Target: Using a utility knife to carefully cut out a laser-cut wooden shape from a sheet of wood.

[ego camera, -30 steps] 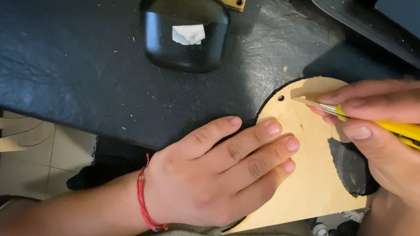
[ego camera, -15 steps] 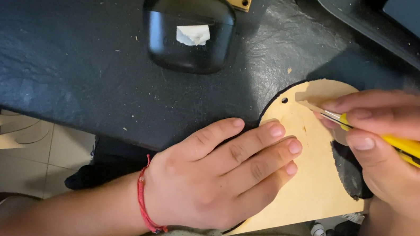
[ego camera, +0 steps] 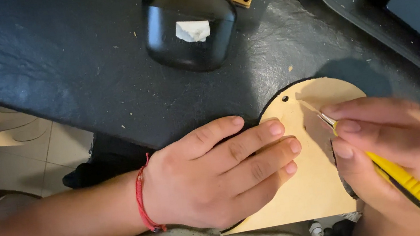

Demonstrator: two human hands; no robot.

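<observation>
Head view: the right hand [ego camera: 406, 147] pinches a yellow utility knife [ego camera: 416, 191], blade tip on the rounded plywood piece [ego camera: 318, 174] at the dark bench [ego camera: 82, 80] edge. The left hand [ego camera: 217, 178] lies flat, fingers spread, pinning the wood. Cutting well likely needs light strokes away from those fingers. The knife's long axis runs lower right to upper left, tip toward the small hole [ego camera: 285, 98]

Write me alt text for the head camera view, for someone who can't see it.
A person's left hand presses a pale, rounded wooden piece flat on a dark tabletop, while the right hand holds a yellow utility knife with its blade on the wood. A small glossy black case sits behind them.
</observation>
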